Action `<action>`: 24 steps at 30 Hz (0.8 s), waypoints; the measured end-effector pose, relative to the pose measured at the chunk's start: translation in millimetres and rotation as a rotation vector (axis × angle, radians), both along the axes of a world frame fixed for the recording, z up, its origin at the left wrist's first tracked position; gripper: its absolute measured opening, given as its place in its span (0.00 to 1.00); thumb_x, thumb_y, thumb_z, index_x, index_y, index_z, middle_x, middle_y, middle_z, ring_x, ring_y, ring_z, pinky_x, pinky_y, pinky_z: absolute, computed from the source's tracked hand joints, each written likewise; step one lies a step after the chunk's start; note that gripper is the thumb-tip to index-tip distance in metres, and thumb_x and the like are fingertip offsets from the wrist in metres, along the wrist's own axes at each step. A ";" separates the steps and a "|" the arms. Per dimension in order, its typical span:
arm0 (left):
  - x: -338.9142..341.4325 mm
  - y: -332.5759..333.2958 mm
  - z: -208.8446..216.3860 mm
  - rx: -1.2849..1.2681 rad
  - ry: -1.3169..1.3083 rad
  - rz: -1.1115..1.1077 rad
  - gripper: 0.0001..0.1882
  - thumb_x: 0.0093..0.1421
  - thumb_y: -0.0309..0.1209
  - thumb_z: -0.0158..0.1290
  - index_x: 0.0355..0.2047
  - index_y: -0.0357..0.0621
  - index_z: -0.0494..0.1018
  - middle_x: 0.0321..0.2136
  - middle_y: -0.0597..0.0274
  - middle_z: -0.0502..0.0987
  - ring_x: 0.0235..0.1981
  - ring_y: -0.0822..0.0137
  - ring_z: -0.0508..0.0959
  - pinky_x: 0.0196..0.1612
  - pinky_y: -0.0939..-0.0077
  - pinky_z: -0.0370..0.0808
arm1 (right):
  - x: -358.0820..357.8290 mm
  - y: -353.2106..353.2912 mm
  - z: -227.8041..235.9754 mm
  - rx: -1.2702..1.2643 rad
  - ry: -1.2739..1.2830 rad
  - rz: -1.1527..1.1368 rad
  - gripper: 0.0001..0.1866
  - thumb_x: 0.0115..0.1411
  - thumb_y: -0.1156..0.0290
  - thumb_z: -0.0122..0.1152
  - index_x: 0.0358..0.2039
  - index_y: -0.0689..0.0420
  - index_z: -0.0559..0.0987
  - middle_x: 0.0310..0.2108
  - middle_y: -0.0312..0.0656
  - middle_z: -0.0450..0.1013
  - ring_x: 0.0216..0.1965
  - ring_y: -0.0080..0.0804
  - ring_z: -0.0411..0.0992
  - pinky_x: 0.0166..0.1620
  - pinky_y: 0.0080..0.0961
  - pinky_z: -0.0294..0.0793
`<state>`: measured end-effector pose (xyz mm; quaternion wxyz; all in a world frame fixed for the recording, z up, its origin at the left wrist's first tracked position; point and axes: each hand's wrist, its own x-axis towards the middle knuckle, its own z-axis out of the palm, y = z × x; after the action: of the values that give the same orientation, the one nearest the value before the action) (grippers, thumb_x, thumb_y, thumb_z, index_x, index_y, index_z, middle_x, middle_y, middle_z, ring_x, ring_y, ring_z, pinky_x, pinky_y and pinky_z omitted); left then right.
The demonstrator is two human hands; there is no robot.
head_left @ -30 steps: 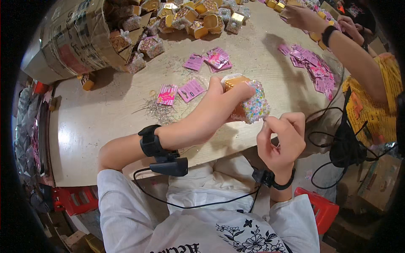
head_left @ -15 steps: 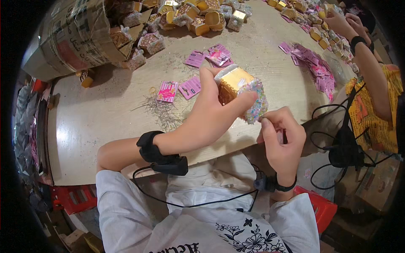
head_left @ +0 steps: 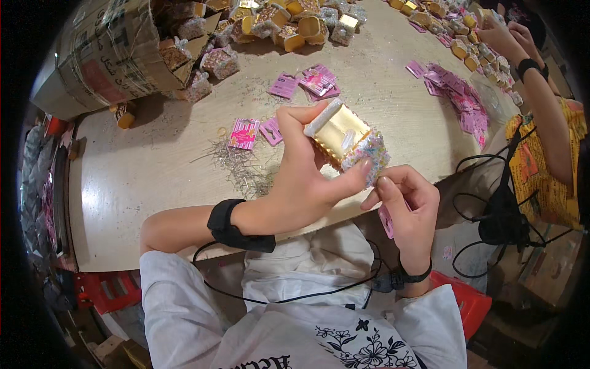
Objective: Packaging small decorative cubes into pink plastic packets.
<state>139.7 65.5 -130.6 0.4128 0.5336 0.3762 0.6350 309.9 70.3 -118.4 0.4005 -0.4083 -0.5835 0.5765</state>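
My left hand is wrapped round a gold box-shaped ornament, tilted above the table. One end of the ornament is covered in pastel beads, and a whitish sparkly band runs along the other. Thumb and fingertips of my right hand are pinched together at the beaded end; whatever lies between them is too small to make out. A pink card tag shows beneath those fingers, partly hidden by the hand. Beyond my left wrist lie a pink card and a pile of thin wire pieces.
A cardboard box on its side holds ornaments at the left, with a heap of gold ornaments beside it. More pink cards lie mid-table, and a card pile at right. Another person's arm reaches in at the far right.
My left hand has turned the ornament, so its gold face shows more. My right hand has shifted slightly left, and the pink tag under its fingers has come into clearer view.
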 end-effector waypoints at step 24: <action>-2.4 -7.0 -30.2 0.312 -0.201 -0.342 0.47 0.38 0.27 0.72 0.52 0.51 0.51 0.51 0.57 0.58 0.60 0.39 0.62 0.57 0.51 0.71 | 25.4 42.6 -26.8 -0.327 0.255 0.689 0.39 0.50 0.84 0.64 0.61 0.63 0.58 0.27 0.42 0.78 0.26 0.20 0.75 0.29 0.14 0.72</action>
<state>137.3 58.4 -160.8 0.4621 0.5809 0.1348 0.6563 335.3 112.9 -145.2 0.1828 -0.1724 -0.5325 0.8083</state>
